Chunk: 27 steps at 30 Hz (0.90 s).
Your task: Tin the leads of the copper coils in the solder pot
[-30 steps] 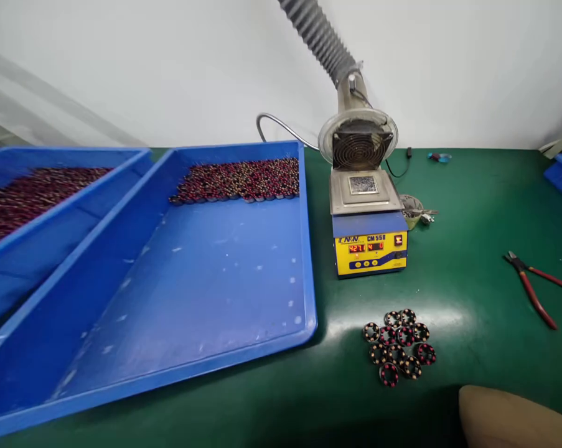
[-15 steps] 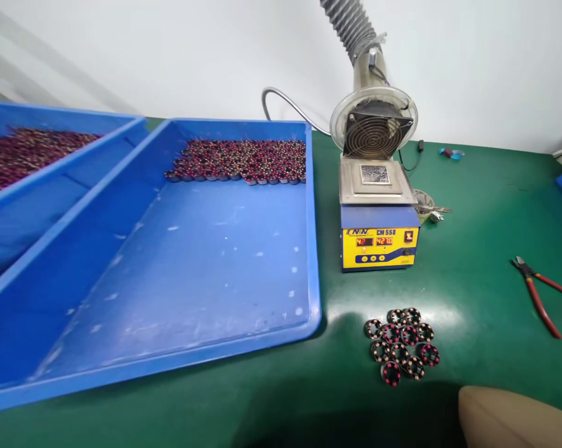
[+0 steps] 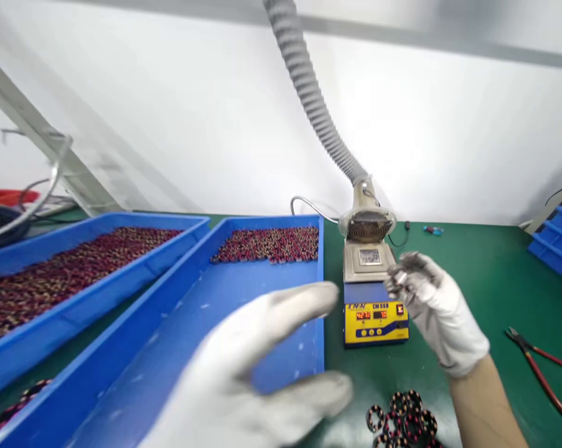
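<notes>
My left hand (image 3: 243, 373), in a white glove and smeared by motion, hovers over the front right of a blue tray (image 3: 168, 330). Its thumb and fingers are spread wide with nothing between them. My right hand (image 3: 442, 308), gloved too, is just right of a small solder pot (image 3: 368, 258) with a yellow front panel (image 3: 376, 325). Its grey, stained fingertips are drawn together; a greyish metallic thing seems to be at them, too blurred to name. Below it, several small black rings with red and copper spots (image 3: 412, 426) lie clustered on the green table.
Many similar rings (image 3: 271, 244) fill the tray's far end. A second blue tray (image 3: 89, 274) at left holds more. Red-handled cutters (image 3: 533, 361) lie at right. A ribbed exhaust hose (image 3: 309, 87) hangs above the pot. Stacked blue bins (image 3: 561, 236) stand far right.
Both gloved hands have come into view, the right one beside the solder pot. The camera has tilted up, showing more wall and hose. The display's digits have changed.
</notes>
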### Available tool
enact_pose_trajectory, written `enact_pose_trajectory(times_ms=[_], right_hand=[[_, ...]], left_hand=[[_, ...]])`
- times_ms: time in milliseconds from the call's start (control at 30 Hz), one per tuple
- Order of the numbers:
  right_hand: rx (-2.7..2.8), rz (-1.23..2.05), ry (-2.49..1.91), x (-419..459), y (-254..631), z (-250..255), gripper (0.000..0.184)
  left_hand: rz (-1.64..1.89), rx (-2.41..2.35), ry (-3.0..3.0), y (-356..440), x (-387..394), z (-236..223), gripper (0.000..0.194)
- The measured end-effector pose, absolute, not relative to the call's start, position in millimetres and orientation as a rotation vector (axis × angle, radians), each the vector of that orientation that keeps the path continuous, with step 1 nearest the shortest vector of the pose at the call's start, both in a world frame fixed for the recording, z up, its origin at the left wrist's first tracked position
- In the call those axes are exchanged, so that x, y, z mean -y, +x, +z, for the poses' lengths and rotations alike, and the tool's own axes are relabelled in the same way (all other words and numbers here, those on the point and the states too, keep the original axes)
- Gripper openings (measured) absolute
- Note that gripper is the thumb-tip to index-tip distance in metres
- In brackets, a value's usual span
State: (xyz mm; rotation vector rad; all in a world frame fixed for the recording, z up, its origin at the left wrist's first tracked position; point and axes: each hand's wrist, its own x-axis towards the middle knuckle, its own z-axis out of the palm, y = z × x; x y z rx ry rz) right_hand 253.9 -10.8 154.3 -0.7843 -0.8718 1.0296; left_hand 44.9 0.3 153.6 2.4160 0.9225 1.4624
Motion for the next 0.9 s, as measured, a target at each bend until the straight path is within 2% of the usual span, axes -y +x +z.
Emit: enact_pose_trajectory(times_ms=[67,133,333,467,600,733,900], right_hand=[[0.853,1.135,-0.799,4,248,148,0.037],[0.898,1.131,-0.860,4,241,146,0.037],[1.033,0.986,-0.899,9,230,148,0.032],[1.215,1.023,-0.810,12,242,146,0.039],[1.343,0.983,-0.795,13,249,143,0.023],[1.190,0.924,-0.757,9,243,141,0.006],[0.691,1.184,-0.544,8,244,142,0.014]], left_hand=[[1.290,-0.872,2.547,60,-5,161,0.052],[1.231,-0.839,2.573,77,-8,158,0.057],[1.413,-0.678,2.462,102,-16,140,0.033],[1.444,-0.646,2.285,97,-16,138,0.037],[1.430,-0.620,2.249,95,-14,140,0.038],[1.543,-0.590,2.416,98,-13,143,0.033],[1.621,-0.634,2.522,99,-13,141,0.022]])
